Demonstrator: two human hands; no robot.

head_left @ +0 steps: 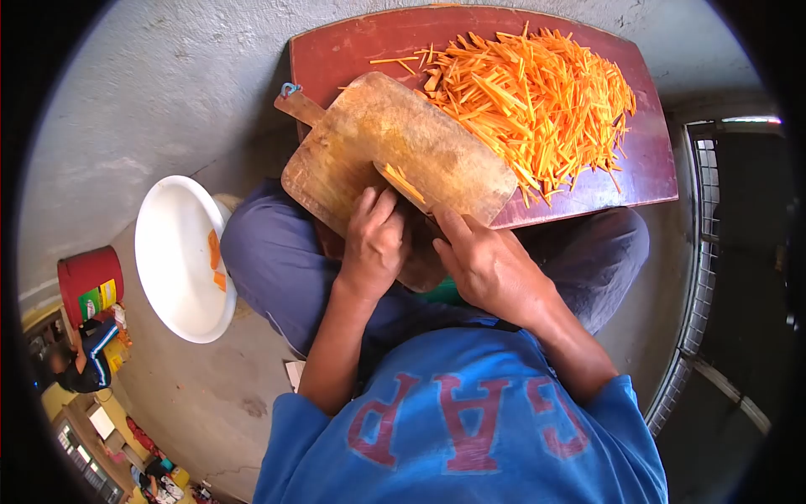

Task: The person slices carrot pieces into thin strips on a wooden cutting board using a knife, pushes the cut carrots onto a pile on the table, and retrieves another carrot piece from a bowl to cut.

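A worn wooden cutting board [369, 113] lies tilted across the near edge of a red table [336, 50]. My left hand [375, 239] is on the board's near side, fingers curled; what lies under the fingertips is hidden. My right hand [491, 260] is wrapped round a knife [399, 181], its handle mostly covered. The blade points left over the board, close to my left fingertips, with a few orange strips [405, 183] on it. Beyond the board, to the right, a big heap of orange strips [546, 105] covers part of the table.
On the floor at the left stands a white basin [172, 260] with a few orange pieces [216, 252] inside. A red bucket [74, 281] is farther left, near another person [92, 357]. A wall [168, 84] rises behind the table. Metal mesh [705, 244] runs along the right.
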